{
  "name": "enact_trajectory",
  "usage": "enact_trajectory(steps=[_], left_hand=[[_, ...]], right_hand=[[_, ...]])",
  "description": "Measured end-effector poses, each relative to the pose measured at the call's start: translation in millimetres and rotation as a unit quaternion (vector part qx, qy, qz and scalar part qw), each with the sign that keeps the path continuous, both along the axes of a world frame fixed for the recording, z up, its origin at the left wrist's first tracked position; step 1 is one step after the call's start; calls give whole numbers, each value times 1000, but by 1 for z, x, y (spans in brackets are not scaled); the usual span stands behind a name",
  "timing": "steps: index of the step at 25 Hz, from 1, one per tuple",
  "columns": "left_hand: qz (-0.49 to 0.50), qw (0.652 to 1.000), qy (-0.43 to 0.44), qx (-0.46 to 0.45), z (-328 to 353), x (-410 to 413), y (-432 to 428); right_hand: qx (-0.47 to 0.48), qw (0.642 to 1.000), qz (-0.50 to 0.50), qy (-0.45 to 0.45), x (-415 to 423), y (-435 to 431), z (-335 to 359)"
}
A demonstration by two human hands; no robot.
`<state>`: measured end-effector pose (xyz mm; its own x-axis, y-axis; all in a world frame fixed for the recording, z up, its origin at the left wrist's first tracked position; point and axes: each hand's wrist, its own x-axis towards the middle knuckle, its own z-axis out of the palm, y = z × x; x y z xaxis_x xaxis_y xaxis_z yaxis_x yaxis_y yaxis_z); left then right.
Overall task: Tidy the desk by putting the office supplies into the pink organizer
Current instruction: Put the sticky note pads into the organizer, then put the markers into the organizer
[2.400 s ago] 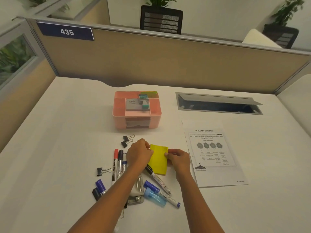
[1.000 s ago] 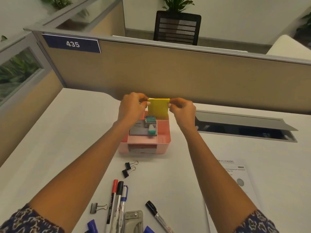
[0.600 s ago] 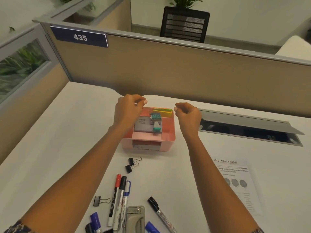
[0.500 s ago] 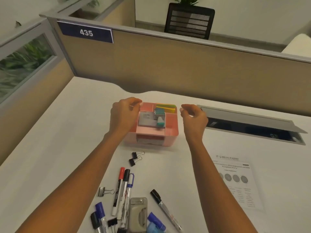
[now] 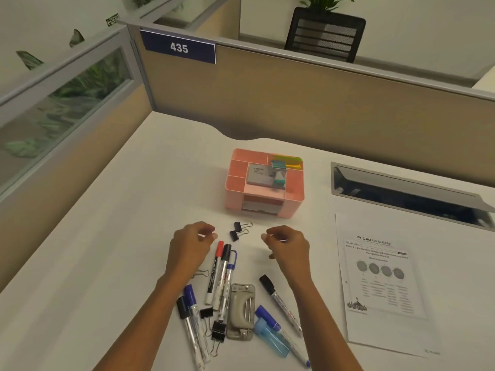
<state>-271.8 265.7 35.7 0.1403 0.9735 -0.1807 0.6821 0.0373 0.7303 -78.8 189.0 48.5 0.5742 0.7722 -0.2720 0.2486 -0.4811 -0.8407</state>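
The pink organizer (image 5: 294, 195) stands mid-desk, holding a grey box (image 5: 259, 175), a small teal item and yellow sticky notes (image 5: 293, 162) in its back right compartment. Both hands hover empty above the desk in front of it, fingers loosely curled: my left hand (image 5: 190, 245) over the marker tops, my right hand (image 5: 288, 247) beside it. Two black binder clips (image 5: 238, 231) lie between the hands. Several markers (image 5: 221, 271), a grey hole punch (image 5: 241, 310), a blue glue stick (image 5: 271, 336) and more binder clips (image 5: 218, 329) lie nearer me.
A printed paper sheet (image 5: 383, 279) lies at the right. Behind it is an open cable tray (image 5: 407, 194) in the desk. Beige partition walls (image 5: 294, 103) close the back and left sides.
The yellow sticky notes went from the desk into the organizer's back right compartment. Both hands let go and drew back toward me, now over the markers and clips.
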Motion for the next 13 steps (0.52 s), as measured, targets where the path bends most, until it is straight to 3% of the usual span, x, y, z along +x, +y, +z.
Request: enact_trajectory(steps=[4, 13], left_hand=[[-33, 995, 91, -19, -33, -12, -28], [-45, 985, 161, 46, -43, -9, -41]], right_hand=[[-137, 988, 68, -16, -37, 5, -30], [-207, 961, 144, -116, -86, 29, -27]])
